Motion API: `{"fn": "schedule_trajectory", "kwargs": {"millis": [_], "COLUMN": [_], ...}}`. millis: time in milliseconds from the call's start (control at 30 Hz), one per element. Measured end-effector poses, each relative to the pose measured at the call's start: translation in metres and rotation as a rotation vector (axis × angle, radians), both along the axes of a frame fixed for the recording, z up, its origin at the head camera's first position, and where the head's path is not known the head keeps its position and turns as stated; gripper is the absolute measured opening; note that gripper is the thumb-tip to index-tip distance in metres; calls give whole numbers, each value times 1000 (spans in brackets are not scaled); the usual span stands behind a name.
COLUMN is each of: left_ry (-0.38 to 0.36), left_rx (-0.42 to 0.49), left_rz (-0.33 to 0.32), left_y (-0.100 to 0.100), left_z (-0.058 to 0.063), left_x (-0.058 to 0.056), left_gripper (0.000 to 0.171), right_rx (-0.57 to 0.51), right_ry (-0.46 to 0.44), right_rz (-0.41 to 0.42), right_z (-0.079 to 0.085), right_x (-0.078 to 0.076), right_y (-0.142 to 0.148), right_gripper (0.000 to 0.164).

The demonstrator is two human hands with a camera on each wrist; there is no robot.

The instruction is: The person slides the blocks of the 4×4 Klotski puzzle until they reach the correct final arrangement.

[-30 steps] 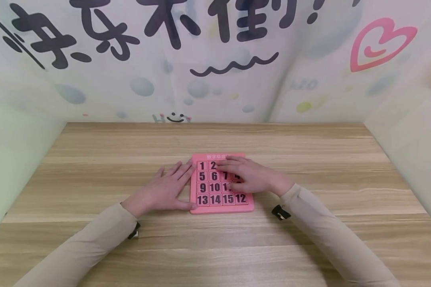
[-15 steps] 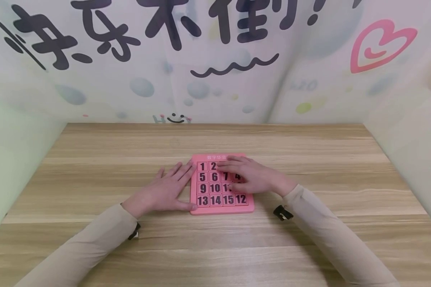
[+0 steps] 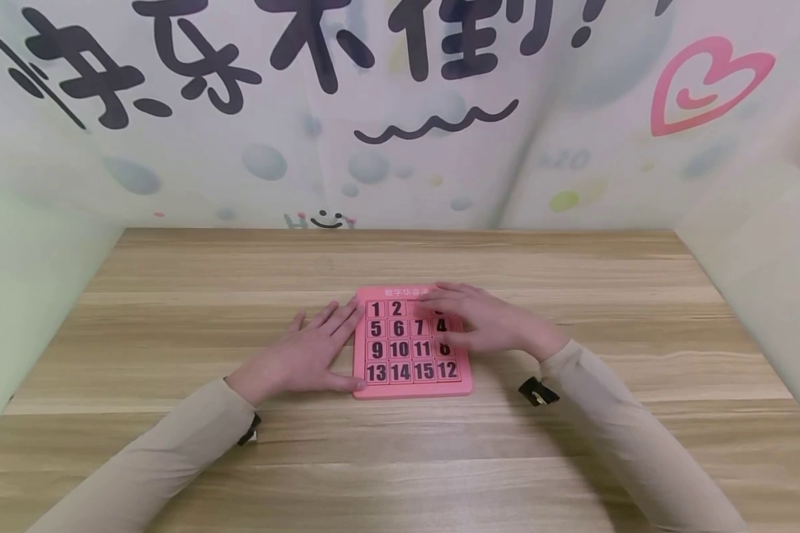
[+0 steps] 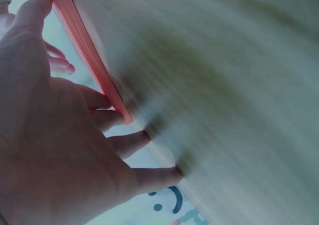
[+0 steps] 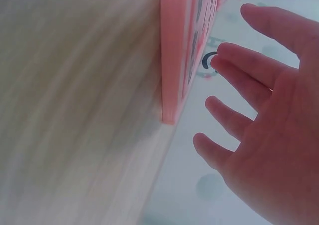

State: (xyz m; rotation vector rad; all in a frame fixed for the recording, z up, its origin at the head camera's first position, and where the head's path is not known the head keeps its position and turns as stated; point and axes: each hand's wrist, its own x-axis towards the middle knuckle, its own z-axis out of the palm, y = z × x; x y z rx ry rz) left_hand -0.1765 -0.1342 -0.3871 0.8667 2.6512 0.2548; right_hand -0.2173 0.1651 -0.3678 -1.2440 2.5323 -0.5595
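Observation:
A pink number sliding puzzle (image 3: pixel 413 391) lies flat on the wooden table. Its black-numbered tiles sit in a square grid, with an open slot (image 3: pixel 414 308) right of tile 2, partly covered by fingers. My left hand (image 3: pixel 303 354) rests along the puzzle's left edge, thumb near the front corner and fingertips at the back corner. In the left wrist view its fingers are spread and fairly straight against the pink side (image 4: pixel 89 50). My right hand (image 3: pixel 490 322) hovers over the right columns with relaxed fingers, holding nothing. It partly hides tiles 3 and 8.
The wooden table (image 3: pixel 400 474) extends around the puzzle. Behind it stands a white wall (image 3: pixel 400 185) with black lettering and a pink heart outline (image 3: pixel 707 85). Side walls flank the table. A black strap piece (image 3: pixel 538 391) shows at the right cuff.
My right hand has drawn back to the right across the puzzle, uncovering the slot beside tile 2 and more of tiles 7, 4, 11 and 8. The left hand stays put.

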Motion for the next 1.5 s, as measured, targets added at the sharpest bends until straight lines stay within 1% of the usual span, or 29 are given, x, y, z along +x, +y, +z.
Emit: {"fn": "schedule_trajectory", "kwargs": {"millis": [133, 367, 633, 867, 1067, 1333, 1500], "left_ry": [1, -4, -3, -3, -7, -5, -3], "left_rx": [0, 3, 0, 0, -4, -19, -22], "left_rz": [-1, 2, 5, 7, 5, 7, 6], "left_y": [0, 0, 0, 0, 0, 1, 1], "left_z": [0, 0, 1, 1, 1, 2, 1], "left_x": [0, 1, 1, 1, 2, 2, 2], "left_gripper": [108, 108, 107, 106, 105, 105, 106], "right_rx": [5, -1, -14, 2, 12, -10, -4], "right_ry": [4, 22, 16, 23, 8, 16, 19], "right_rz": [-18, -20, -46, -35, -46, -28, -29], "right_z": [-1, -3, -3, -7, -10, -11, -11], "right_x": [0, 0, 0, 0, 2, 2, 2], "right_y": [7, 17, 29, 37, 39, 37, 36], "right_gripper": [54, 53, 53, 52, 51, 52, 52]}}
